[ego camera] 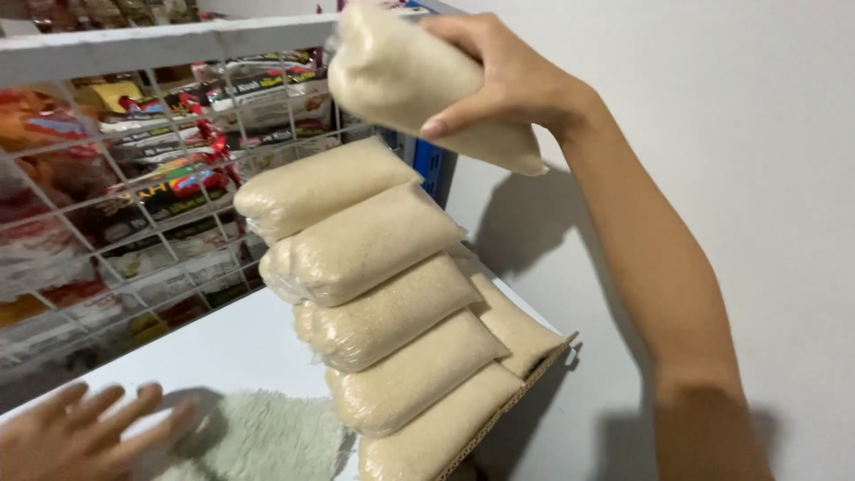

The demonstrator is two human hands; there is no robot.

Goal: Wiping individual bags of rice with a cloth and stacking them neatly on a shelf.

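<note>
Head view: a white wire grid panel [134,223] stands at the left, and behind its mesh lie stacked snack and noodle packets [169,169] in red, yellow and white wrappers. A blue plastic crate [434,169] shows behind the row, close to the plain white wall [757,134]. On the white shelf [232,347] a row of clear plastic bags of rice [383,312] lies side by side, each touching the next, the nearer ones resting on a sheet of corrugated cardboard [534,374] whose edge juts past the shelf corner. The bags are plump, pillow-shaped and smooth, filled with pale grains. The right hand [499,80] is raised above the far end of the row, its fingers curled tightly around one more bag of rice [401,80], held tilted in the air, clear of the others. The left hand [80,432] sits low at the bottom left, blurred, fingers spread and holding nothing, just beside a fluffy pale green cloth [258,436] lying on the shelf.
</note>
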